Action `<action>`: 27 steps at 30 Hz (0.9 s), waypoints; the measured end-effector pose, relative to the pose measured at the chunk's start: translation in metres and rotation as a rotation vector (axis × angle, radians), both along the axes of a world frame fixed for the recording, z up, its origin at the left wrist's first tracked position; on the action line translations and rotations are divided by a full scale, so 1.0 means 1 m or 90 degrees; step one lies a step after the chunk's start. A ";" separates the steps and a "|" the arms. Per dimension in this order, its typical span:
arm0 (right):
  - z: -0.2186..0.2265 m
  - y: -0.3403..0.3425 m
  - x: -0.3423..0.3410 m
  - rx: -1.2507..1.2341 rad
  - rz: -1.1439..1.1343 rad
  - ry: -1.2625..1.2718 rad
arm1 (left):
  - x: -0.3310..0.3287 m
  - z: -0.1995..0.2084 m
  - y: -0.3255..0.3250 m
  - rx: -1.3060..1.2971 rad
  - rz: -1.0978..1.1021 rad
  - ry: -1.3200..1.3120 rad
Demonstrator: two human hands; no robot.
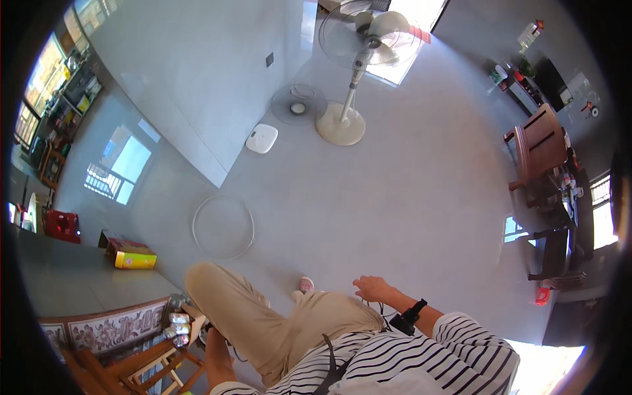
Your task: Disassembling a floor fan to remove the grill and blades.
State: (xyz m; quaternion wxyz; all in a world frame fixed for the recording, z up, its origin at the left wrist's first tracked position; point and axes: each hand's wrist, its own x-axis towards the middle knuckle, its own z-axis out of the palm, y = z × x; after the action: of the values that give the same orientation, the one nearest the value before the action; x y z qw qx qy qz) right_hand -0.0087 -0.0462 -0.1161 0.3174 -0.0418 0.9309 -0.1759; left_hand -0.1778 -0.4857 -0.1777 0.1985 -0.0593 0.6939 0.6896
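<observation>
My left forearm (218,361) reaches down beside my bent left knee, next to a brown cardboard piece (195,322) and several silvery wrapped packs (178,329). The knee and the clutter there hide its fingers, so what they touch cannot be told. My right hand (372,288) hovers over my right thigh, its fingers loosely bent and apart, with nothing visible in it. Ahead on the floor stands a white pedestal fan (350,99) with its blades exposed at the front. A round wire grille (283,108) lies by the wall, and a thin pale ring (253,227) rests nearer to me.
A white flat scale (262,139) sits by the wall corner. To the left are a yellow and red box (135,257), a carved panel (118,324) and a wooden chair frame (148,372). On the right, a brown wooden chair (541,141) stands by a cluttered table.
</observation>
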 end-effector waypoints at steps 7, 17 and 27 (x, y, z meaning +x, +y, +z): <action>0.019 -0.002 -0.014 0.000 -0.082 -0.035 | -0.036 0.015 0.022 -0.059 -0.063 0.054; 0.001 0.003 0.000 -0.017 -0.142 -0.058 | -0.052 0.021 0.047 -0.126 -0.129 0.109; 0.000 0.011 0.014 -0.003 -0.200 -0.071 | -0.044 0.017 0.050 -0.192 -0.172 0.139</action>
State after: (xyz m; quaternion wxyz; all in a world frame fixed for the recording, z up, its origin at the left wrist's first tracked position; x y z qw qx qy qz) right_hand 0.0055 -0.0357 -0.1158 0.3369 0.1134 0.9066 -0.2275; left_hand -0.2221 -0.4357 -0.1607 0.2015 0.0801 0.8080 0.5478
